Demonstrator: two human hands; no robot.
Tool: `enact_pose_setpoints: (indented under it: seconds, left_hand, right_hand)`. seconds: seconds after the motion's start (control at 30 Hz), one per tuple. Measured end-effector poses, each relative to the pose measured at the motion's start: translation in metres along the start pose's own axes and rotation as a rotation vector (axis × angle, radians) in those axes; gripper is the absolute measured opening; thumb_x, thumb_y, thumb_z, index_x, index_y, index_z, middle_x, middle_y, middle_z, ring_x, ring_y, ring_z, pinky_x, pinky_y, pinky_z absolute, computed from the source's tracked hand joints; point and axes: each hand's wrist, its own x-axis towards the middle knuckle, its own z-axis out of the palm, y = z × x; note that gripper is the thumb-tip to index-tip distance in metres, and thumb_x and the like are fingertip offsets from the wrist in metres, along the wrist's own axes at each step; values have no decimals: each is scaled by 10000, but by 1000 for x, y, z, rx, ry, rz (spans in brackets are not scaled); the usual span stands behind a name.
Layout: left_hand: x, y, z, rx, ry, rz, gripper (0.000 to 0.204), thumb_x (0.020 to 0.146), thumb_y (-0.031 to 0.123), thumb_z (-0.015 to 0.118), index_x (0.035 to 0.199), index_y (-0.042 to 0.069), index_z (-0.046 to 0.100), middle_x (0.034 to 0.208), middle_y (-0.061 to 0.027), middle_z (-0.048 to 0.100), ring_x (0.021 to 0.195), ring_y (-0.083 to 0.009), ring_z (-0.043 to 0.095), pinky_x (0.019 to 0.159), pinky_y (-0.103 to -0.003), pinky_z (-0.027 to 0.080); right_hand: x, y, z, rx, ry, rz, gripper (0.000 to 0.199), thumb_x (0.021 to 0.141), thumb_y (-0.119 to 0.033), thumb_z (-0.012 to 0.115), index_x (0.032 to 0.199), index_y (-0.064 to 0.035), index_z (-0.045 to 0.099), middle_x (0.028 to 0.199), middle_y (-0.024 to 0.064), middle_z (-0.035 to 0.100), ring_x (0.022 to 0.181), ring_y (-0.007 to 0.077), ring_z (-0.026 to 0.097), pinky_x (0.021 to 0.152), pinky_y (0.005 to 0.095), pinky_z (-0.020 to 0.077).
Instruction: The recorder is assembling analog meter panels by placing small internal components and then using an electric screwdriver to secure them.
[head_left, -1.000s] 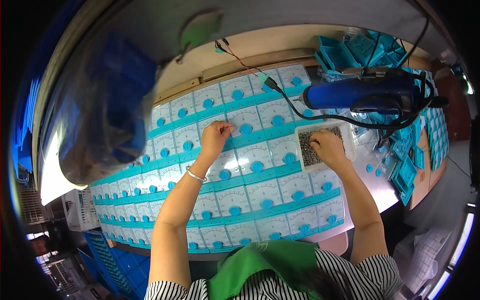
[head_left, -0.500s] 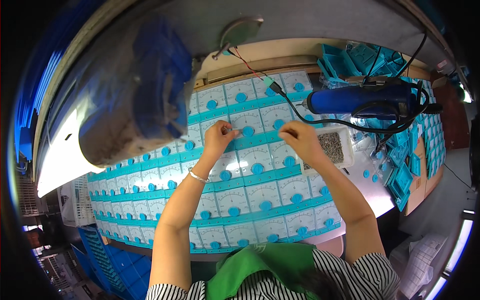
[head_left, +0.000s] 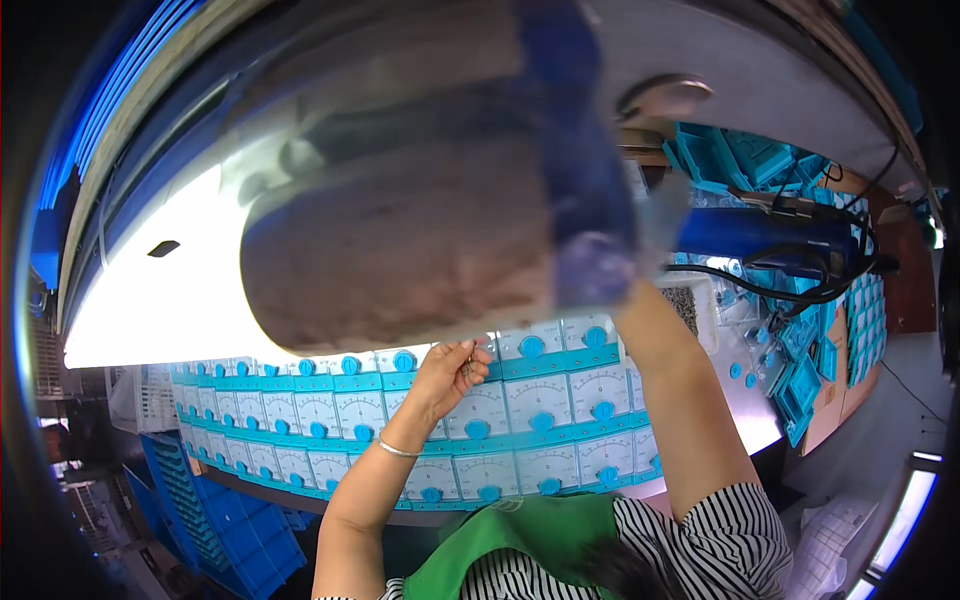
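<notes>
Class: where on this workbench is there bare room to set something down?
A bare tabletop patch lies between the right forearm and the teal housings, below two loose blue knobs. Left of that forearm, packed dial meters make it crowded.

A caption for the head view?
Left hand over white-and-teal dial meters, right hand hidden behind a blurred brown-and-blue object.

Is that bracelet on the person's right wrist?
No, the bracelet circles the left wrist, just behind the left hand.
</notes>
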Motion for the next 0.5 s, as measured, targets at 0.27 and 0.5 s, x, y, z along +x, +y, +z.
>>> enact_pose_setpoints:
  seconds: [0.27, 0.5]
  left_hand:
    - [-22, -7, 5, 134, 59, -28, 133, 972, 75, 522, 1024, -12, 607, 959, -140, 683, 844, -217, 693, 758, -286, 598]
    - [-13, -10, 13, 319, 52, 21, 104, 951, 62, 562, 991, -9, 626, 882, -113, 692, 791, -189, 689, 699, -284, 586]
  right_hand:
    - [11, -4, -1, -229, -36, -89, 92, 822, -42, 559, 883, -20, 625, 980, 201, 633, 861, 365, 647, 722, 464, 525]
    - [3, -27, -14, -355, -178, -187, 107, 842, 0, 504, 907, 35, 581, 1138, 226, 529, 951, 416, 621, 775, 495, 531]
